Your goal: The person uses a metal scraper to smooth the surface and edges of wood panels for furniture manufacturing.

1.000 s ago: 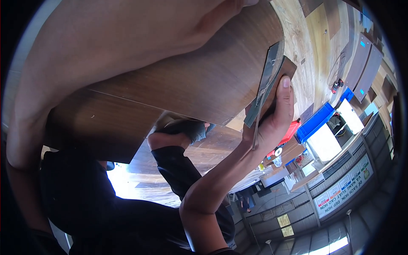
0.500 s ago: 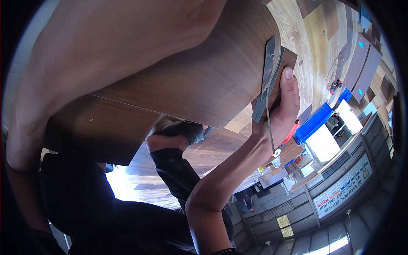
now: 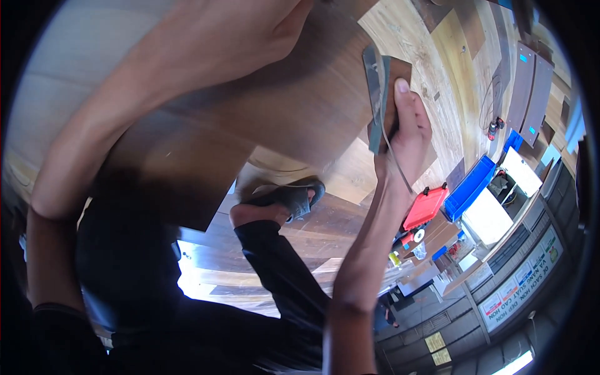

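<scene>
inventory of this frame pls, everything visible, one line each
wood panel: 1, dark brown, centre, under both hands
sanding block: 1, grey, at the panel's right edge
red case: 1, red, floor at right
blue bin: 1, blue, beside the red case
sandal: 1, dark, on the foot below the panel
left hand: 1, resting on the panel's top
right hand: 1, gripping the sanding block

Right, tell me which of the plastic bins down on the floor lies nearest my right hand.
The red bin, just below your right hand. The blue bin sits beyond it, farther right.
</scene>
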Action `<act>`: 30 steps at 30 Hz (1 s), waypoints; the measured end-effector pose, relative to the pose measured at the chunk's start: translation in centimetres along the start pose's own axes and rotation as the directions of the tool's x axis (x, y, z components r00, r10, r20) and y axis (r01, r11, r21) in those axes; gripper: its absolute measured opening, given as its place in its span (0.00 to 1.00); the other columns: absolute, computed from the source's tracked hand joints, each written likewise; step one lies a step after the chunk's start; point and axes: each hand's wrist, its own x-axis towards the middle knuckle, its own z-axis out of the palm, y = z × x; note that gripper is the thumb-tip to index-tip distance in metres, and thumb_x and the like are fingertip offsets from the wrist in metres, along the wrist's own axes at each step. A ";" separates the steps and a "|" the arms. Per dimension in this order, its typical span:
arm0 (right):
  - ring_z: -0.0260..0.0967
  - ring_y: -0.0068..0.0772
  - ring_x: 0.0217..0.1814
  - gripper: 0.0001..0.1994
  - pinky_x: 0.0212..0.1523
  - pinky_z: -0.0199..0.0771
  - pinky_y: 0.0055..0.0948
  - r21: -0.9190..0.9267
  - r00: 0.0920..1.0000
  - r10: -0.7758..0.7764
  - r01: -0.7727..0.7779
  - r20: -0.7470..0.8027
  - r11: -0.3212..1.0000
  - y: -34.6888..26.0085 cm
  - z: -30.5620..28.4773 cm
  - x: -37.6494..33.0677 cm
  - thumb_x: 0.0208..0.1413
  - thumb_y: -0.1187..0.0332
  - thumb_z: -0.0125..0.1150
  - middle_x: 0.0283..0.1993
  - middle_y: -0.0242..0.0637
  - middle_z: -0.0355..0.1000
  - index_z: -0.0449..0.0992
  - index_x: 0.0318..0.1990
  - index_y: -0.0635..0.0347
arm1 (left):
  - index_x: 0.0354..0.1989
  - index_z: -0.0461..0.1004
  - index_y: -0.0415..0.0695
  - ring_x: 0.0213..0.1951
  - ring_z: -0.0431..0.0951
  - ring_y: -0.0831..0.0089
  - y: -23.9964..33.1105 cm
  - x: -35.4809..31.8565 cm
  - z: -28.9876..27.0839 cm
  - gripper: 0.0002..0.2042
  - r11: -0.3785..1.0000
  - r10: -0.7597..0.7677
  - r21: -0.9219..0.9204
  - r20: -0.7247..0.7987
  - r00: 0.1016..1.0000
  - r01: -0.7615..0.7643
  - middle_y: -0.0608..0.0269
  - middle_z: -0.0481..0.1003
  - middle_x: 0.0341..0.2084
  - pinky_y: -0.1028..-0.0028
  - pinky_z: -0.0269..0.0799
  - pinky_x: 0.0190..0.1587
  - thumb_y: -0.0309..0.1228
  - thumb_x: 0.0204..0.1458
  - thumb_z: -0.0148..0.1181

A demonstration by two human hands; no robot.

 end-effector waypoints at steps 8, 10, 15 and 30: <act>0.60 0.09 0.25 0.13 0.27 0.58 0.16 -0.057 0.990 -0.005 0.013 0.141 0.998 0.1 -2.2 0.5 0.68 0.58 0.64 0.27 0.22 0.73 0.80 0.35 0.57 | 0.69 0.69 0.58 0.73 0.60 0.55 7.8 -4.6 -1.8 0.34 0.711 -0.022 0.597 0.548 0.836 -0.372 0.55 0.64 0.70 0.51 0.49 0.78 0.51 0.52 0.68; 0.61 0.09 0.25 0.12 0.27 0.58 0.16 -0.046 0.982 0.002 0.007 0.186 0.999 0.6 -1.7 0.0 0.69 0.59 0.64 0.29 0.23 0.74 0.80 0.36 0.57 | 0.70 0.68 0.59 0.73 0.60 0.55 8.7 -4.8 -2.4 0.36 0.707 -0.078 0.604 0.584 0.808 -0.368 0.56 0.62 0.71 0.52 0.49 0.78 0.51 0.50 0.69; 0.61 0.09 0.24 0.12 0.26 0.57 0.15 0.031 0.992 0.031 -0.036 0.124 0.999 0.7 -1.6 -0.4 0.68 0.60 0.65 0.27 0.22 0.73 0.78 0.33 0.56 | 0.71 0.67 0.62 0.73 0.60 0.55 8.6 -4.3 -1.7 0.42 0.711 -0.122 0.605 0.608 0.785 -0.358 0.58 0.59 0.73 0.53 0.51 0.78 0.51 0.43 0.73; 0.66 0.12 0.28 0.08 0.31 0.65 0.14 -0.066 0.936 -0.002 0.027 0.352 0.997 -0.7 -1.5 3.8 0.67 0.65 0.64 0.32 0.27 0.76 0.78 0.39 0.61 | 0.63 0.73 0.59 0.72 0.62 0.62 8.3 -3.7 -2.7 0.36 0.777 -0.157 0.553 0.633 0.758 -0.301 0.62 0.64 0.71 0.59 0.57 0.76 0.47 0.41 0.73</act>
